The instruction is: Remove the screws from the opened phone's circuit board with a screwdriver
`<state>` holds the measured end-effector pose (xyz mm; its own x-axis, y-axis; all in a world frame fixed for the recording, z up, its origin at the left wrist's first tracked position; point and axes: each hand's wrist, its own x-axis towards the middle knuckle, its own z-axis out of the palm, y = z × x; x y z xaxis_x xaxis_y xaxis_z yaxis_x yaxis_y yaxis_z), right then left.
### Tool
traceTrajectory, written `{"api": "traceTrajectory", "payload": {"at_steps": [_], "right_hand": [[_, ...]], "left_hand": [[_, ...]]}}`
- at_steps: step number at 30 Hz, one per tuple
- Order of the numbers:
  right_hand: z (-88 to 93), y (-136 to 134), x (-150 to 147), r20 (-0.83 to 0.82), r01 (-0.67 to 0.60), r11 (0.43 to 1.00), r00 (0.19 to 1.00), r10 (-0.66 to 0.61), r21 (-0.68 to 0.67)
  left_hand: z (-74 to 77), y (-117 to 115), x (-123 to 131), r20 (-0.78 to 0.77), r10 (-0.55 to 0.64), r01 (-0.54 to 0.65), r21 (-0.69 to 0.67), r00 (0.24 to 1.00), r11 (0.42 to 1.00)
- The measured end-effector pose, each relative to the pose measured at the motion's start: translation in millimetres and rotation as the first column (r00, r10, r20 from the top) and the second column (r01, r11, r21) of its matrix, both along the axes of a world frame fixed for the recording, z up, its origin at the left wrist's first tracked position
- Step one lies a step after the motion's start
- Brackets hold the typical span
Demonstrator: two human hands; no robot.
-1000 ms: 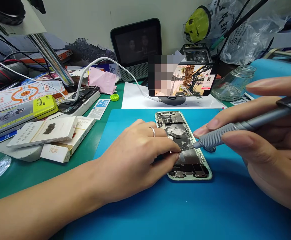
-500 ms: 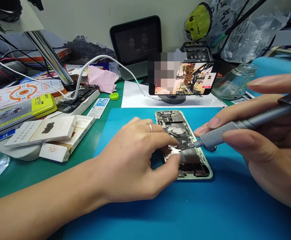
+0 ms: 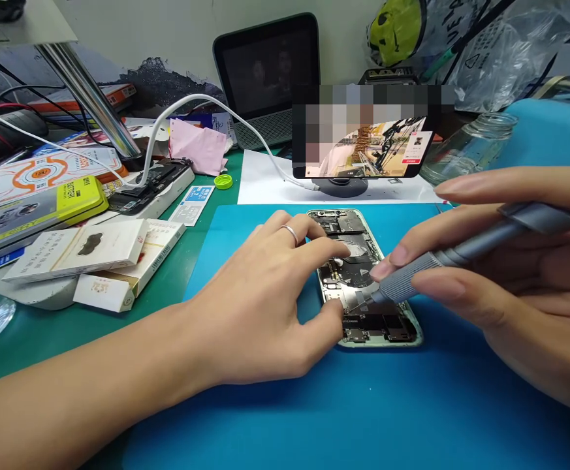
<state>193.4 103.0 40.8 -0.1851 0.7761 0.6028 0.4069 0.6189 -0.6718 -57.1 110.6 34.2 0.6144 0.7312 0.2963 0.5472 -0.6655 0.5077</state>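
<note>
An opened smartphone [image 3: 358, 269] with a pale green frame lies on the blue mat [image 3: 285, 418], its inner parts bare. Over its left side is my left hand [image 3: 275, 300], a ring on one finger. Its thumb rests near the phone's lower left, the index finger reaches the middle, and a gap lies between them. My right hand [image 3: 500, 281] grips a grey pen-shaped tool [image 3: 412, 273] with a knurled grip. The tool's thin tip points down at the phone's lower middle, close to my left thumb; whether it touches cannot be made out.
A lit phone [image 3: 387, 153] stands on a round base behind the mat, joined to a white cable [image 3: 201, 98]. At the left lie small cartons [image 3: 81, 251], a yellow-grey box [image 3: 34, 219] and a lamp post [image 3: 89, 98]. A glass jar [image 3: 475, 147] stands at the right.
My right hand and the tool have shifted slightly left and down, the tip now lower on the phone. My left thumb and index finger are further apart. The view has tilted slightly.
</note>
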Motion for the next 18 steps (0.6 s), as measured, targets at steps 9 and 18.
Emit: {"api": "traceTrajectory", "payload": {"at_steps": [9, 18], "right_hand": [[2.4, 7.8, -1.1, -0.005, -0.001, 1.0, 1.0, 0.001, 0.0], [3.4, 7.9, -0.4, 0.025, -0.011, 1.0, 1.0, 0.011, -0.004]], "left_hand": [[-1.7, 2.6, 0.2, -0.011, 0.005, -0.005, -0.004, 1.0, 1.0], [-1.6, 0.1, 0.5, -0.021, 0.006, -0.006, 0.012, 1.0, 1.0]]}}
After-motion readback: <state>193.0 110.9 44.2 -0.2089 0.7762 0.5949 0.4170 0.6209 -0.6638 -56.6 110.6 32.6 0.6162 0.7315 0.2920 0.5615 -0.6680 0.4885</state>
